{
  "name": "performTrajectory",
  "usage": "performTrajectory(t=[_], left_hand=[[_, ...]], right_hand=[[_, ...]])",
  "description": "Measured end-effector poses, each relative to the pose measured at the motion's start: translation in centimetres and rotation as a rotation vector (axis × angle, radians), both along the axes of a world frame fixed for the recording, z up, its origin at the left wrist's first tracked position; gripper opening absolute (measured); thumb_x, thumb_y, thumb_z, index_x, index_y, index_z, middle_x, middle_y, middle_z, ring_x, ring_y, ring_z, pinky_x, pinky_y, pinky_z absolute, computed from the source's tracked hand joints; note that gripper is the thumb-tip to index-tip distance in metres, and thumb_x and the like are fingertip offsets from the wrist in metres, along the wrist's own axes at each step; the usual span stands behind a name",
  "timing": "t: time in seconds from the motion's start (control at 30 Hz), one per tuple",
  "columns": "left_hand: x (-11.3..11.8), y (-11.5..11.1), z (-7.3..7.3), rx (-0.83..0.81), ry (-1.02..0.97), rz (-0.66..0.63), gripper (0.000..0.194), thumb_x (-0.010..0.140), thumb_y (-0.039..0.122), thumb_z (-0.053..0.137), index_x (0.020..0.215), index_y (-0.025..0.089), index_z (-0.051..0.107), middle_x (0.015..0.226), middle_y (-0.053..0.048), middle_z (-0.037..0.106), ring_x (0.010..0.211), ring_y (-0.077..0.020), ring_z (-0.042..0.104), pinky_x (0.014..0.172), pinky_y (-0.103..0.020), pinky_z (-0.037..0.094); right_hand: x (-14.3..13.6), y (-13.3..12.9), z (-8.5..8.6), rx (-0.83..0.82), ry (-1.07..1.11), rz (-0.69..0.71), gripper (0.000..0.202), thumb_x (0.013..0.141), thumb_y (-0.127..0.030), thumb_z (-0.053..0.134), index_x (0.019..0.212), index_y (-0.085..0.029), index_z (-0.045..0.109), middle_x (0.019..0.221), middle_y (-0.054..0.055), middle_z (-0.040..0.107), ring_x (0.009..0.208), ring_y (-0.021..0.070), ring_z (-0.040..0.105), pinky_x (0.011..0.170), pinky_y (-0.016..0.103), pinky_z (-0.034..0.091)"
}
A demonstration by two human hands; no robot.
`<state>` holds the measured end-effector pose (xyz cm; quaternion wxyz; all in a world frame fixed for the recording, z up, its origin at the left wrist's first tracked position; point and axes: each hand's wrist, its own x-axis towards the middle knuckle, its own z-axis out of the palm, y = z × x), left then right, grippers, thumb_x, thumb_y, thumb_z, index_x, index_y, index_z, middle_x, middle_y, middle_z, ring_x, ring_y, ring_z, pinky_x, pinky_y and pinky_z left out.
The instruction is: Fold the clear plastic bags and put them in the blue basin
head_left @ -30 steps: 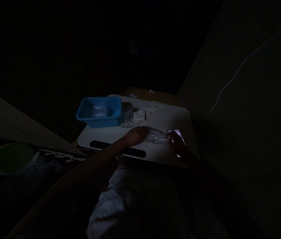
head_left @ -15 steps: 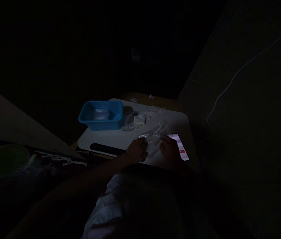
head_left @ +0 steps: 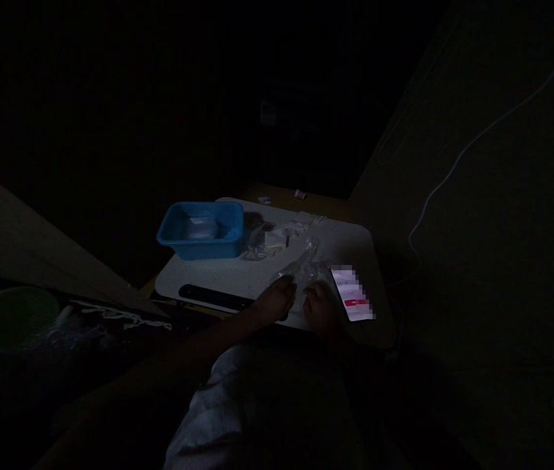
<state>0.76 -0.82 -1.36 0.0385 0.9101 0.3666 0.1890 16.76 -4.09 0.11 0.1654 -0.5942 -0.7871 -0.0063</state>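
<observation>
In dim light, a crumpled clear plastic bag (head_left: pixel 307 261) lies on the white low table (head_left: pixel 218 271). My left hand (head_left: pixel 276 300) has its fingers curled on the bag's near left edge. Close by on the right, my right hand (head_left: pixel 319 307) is curled with its fingertips on the bag's near right edge. Shadow hides the finer detail of both grips. Just right of my right hand a phone (head_left: pixel 351 294) lies with its screen lit.
A blue plastic basin (head_left: pixel 208 249) with clear packets inside stands at the table's left. Beside it are more plastic bags (head_left: pixel 256 245) and a white piece (head_left: pixel 276 240). A black slot (head_left: pixel 213 297) runs along the near edge. A white cable (head_left: pixel 473 134) hangs at right.
My right hand has moved left, away from the phone and nearer my left hand, uncovering more of the screen. The plastic bag has bunched up between the hands.
</observation>
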Motion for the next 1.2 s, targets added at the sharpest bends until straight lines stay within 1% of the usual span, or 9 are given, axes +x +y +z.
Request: performTrajectory(t=[0.1, 0.23, 0.4, 0.47, 0.53, 0.63, 0.9, 1.1, 1.2], left_hand=[[-0.2, -0.4, -0.2, -0.004, 0.037, 0.048, 0.039, 0.085, 0.023, 0.043, 0.119, 0.004, 0.048, 0.129, -0.021, 0.043, 0.122, -0.0286, 0.038, 0.099, -0.042, 0.035], [-0.9, -0.7, 0.2, 0.006, 0.132, 0.179, 0.056, 0.085, 0.04, 0.044, 0.127, 0.003, 0.04, 0.136, -0.023, 0.034, 0.128, -0.0357, 0.026, 0.101, -0.048, 0.027], [-1.7, 0.0, 2.2, 0.027, 0.168, 0.406, 0.054, 0.087, 0.044, 0.039, 0.123, 0.004, 0.044, 0.129, -0.023, 0.043, 0.12, -0.0355, 0.037, 0.095, -0.05, 0.031], [-1.4, 0.3, 3.0, 0.032, 0.152, 0.355, 0.042, 0.087, 0.035, 0.043, 0.115, 0.005, 0.051, 0.117, -0.02, 0.052, 0.11, -0.0312, 0.046, 0.09, -0.046, 0.037], [-0.9, 0.5, 3.3, 0.009, 0.159, 0.161, 0.027, 0.085, 0.021, 0.043, 0.106, 0.008, 0.056, 0.108, -0.015, 0.058, 0.103, -0.0251, 0.051, 0.089, -0.039, 0.04], [0.0, 0.7, 2.6, -0.021, 0.163, -0.021, 0.028, 0.084, 0.011, 0.04, 0.108, 0.007, 0.055, 0.111, -0.015, 0.058, 0.108, -0.0212, 0.051, 0.093, -0.033, 0.04], [-1.0, 0.2, -0.2, 0.0, 0.178, 0.052, 0.053, 0.09, 0.034, 0.035, 0.131, 0.0, 0.033, 0.137, -0.023, 0.033, 0.131, -0.0295, 0.025, 0.104, -0.043, 0.026], [-1.3, -0.9, -0.1, 0.004, 0.211, 0.204, 0.062, 0.088, 0.042, 0.036, 0.131, -0.004, 0.031, 0.138, -0.027, 0.028, 0.131, -0.0353, 0.019, 0.103, -0.048, 0.023], [-0.8, -1.3, 0.6, -0.017, 0.213, 0.237, 0.065, 0.086, 0.042, 0.038, 0.127, -0.008, 0.034, 0.135, -0.03, 0.031, 0.13, -0.0361, 0.022, 0.104, -0.047, 0.021]], right_hand=[[-0.1, -0.3, -0.7, 0.023, -0.028, 0.043, 0.029, 0.077, -0.011, 0.044, 0.097, -0.014, 0.064, 0.102, 0.012, 0.061, 0.099, 0.023, 0.051, 0.088, 0.034, 0.043], [0.6, -0.1, -1.4, 0.073, -0.085, 0.037, 0.034, 0.082, -0.019, 0.043, 0.112, -0.012, 0.058, 0.12, 0.014, 0.054, 0.111, 0.0253, 0.045, 0.094, 0.038, 0.037], [1.3, -0.3, -1.9, 0.078, -0.119, 0.091, 0.04, 0.086, -0.024, 0.037, 0.122, -0.013, 0.05, 0.13, 0.014, 0.047, 0.122, 0.0247, 0.037, 0.1, 0.041, 0.029], [1.5, -0.4, -1.8, 0.059, -0.126, 0.124, 0.04, 0.086, -0.024, 0.037, 0.123, -0.015, 0.049, 0.132, 0.013, 0.046, 0.124, 0.0235, 0.036, 0.101, 0.042, 0.027], [1.7, -0.5, -1.6, 0.036, -0.135, 0.152, 0.04, 0.086, -0.024, 0.037, 0.123, -0.016, 0.05, 0.132, 0.011, 0.046, 0.125, 0.0228, 0.035, 0.103, 0.042, 0.024], [2.0, -0.8, -1.3, 0.013, -0.145, 0.168, 0.039, 0.087, -0.025, 0.036, 0.124, -0.019, 0.049, 0.133, 0.009, 0.046, 0.126, 0.0223, 0.034, 0.104, 0.043, 0.021], [2.8, -1.5, -1.4, 0.03, -0.171, 0.15, 0.047, 0.087, -0.038, 0.038, 0.13, -0.018, 0.043, 0.141, 0.013, 0.033, 0.131, 0.0287, 0.024, 0.102, 0.047, 0.023], [2.8, -1.5, -1.3, 0.004, -0.177, 0.154, 0.056, 0.083, -0.044, 0.044, 0.13, -0.014, 0.042, 0.14, 0.016, 0.034, 0.131, 0.032, 0.024, 0.103, 0.05, 0.02], [2.0, -1.1, -0.5, -0.012, -0.147, 0.121, 0.047, 0.082, -0.035, 0.046, 0.122, -0.01, 0.051, 0.135, 0.016, 0.042, 0.127, 0.0296, 0.031, 0.104, 0.048, 0.021]])
